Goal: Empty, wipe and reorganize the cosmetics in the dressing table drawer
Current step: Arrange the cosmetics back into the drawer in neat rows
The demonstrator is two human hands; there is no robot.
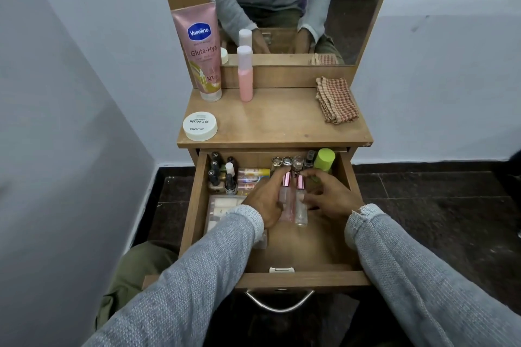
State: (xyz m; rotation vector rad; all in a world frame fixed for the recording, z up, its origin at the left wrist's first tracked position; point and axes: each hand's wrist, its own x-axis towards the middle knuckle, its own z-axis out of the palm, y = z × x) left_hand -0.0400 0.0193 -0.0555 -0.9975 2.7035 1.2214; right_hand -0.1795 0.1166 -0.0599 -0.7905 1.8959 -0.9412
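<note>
**Two slim tubes lined up in the open drawer**

The wooden drawer (194, 200) stands pulled out, and both hands are down in its middle. Between them lie two slim tubes (293, 203) side by side, touching — clear plastic bodies with shiny rose-pink caps. Their long axes run front to back, caps pointing away toward the mirror (352, 8), clear ends toward the person. The left one looks faintly pink, the right one colourless.

The left hand (265, 200) rests against the left tube, fingers reaching forward along it and only lightly bent. The right hand (329, 197) sits just beside the right tube with fingers loosely spread and curved; fingertips meet the tube's side, though whether it truly pinches I cannot tell.

At the drawer's back left stand small dark bottles (218, 175), upright; beside them a few printed tubes (253, 176) lie crosswise. At the back right stands a row of little glass bottles (290, 163) and a matte green cap (324, 159). A clear flat pack (222, 211) lies at the left, partly under the grey knit sleeve.

On the tabletop — a pink Vaseline tube (203, 51) standing on its cap, a pink spray bottle (245, 76), a round white tub (200, 126), and a folded checked cloth (335, 100).
</note>
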